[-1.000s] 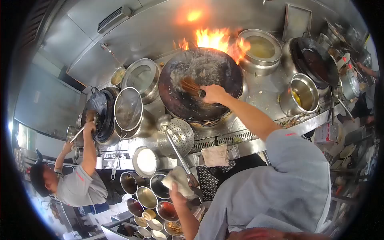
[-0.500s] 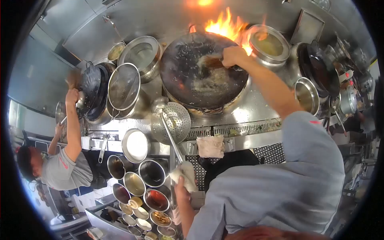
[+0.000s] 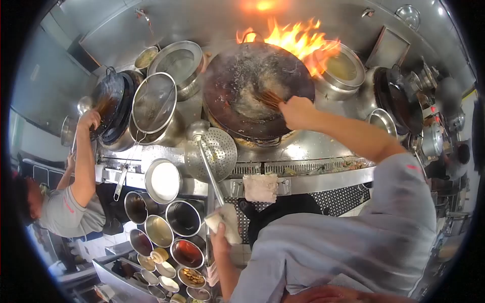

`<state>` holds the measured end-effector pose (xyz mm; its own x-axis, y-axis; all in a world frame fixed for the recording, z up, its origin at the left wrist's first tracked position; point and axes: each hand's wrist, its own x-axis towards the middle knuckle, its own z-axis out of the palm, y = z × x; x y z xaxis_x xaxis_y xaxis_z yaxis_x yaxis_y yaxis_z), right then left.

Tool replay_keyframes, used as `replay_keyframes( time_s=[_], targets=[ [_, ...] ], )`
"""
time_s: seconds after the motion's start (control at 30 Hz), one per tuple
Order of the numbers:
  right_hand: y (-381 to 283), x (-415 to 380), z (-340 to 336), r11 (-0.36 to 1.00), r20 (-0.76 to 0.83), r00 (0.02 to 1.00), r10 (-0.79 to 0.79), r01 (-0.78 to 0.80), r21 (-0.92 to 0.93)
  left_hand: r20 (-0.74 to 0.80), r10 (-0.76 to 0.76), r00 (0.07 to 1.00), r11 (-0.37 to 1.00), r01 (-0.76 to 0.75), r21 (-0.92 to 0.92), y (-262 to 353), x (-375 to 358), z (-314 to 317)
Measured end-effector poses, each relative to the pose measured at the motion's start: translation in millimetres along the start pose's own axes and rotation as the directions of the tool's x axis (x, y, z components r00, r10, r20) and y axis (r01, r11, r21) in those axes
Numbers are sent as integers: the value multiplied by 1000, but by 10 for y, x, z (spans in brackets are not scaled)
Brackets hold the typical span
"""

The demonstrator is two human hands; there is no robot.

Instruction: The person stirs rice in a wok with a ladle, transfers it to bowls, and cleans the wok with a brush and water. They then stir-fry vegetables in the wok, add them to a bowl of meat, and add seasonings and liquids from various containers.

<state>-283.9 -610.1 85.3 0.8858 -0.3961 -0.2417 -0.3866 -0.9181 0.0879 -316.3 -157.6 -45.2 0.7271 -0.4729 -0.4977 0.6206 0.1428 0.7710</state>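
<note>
My right hand [image 3: 298, 112] is closed round a bamboo wok brush [image 3: 271, 99]. The brush's bristles touch the inside of a large dark wok [image 3: 222, 76], where whitish, foamy liquid swirls. Flames [image 3: 303, 40] rise behind the wok's far rim. Low in the middle, my left hand [image 3: 221, 243] grips a long-handled ladle [image 3: 209, 166] together with a folded pale cloth [image 3: 226, 222]. The ladle's bowl lies over the edge of a round perforated strainer [image 3: 220, 151], left of the wok's near side.
At left, a co-worker's hand [image 3: 90, 119] holds another brush in a second wok [image 3: 113, 91]. A mesh strainer [image 3: 154, 103] rests over a pot. Several seasoning pots, one with red liquid [image 3: 187, 253], stand at lower left. A folded towel [image 3: 260, 188] hangs on the counter's front edge.
My right hand has moved the brush down within the wok. The flames have spread along the rim. The co-worker's brush has come down into the left wok. The view has shifted slightly.
</note>
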Motion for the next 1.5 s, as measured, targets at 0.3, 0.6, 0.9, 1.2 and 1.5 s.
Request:
replay_keyframes(
  time_s=[0.3, 0.6, 0.9, 1.2, 1.5],
  targets=[
    [71, 45, 189, 998, -125, 991, 52, -46, 46, -16, 0, 1000, 999, -1, -52, -73, 31, 93],
    [193, 663, 256, 972, -120, 976, 184, -162, 171, 140, -9, 990, 1000, 8, 8, -35, 159, 110],
    [373, 735, 192, 976, -139, 971, 195, -179, 123, -107, -50, 993, 997, 44, -58, -132, -139, 32],
    [335, 256, 84, 981, -78, 989, 126, -112, 158, -180, -78, 981, 991, 57, -122, -442, -251, -266],
    [-31, 256, 263, 900, -18, 995, 95, -78, 428, -27, -34, 999, 986, 29, -162, -123, -125, 35]
  ],
)
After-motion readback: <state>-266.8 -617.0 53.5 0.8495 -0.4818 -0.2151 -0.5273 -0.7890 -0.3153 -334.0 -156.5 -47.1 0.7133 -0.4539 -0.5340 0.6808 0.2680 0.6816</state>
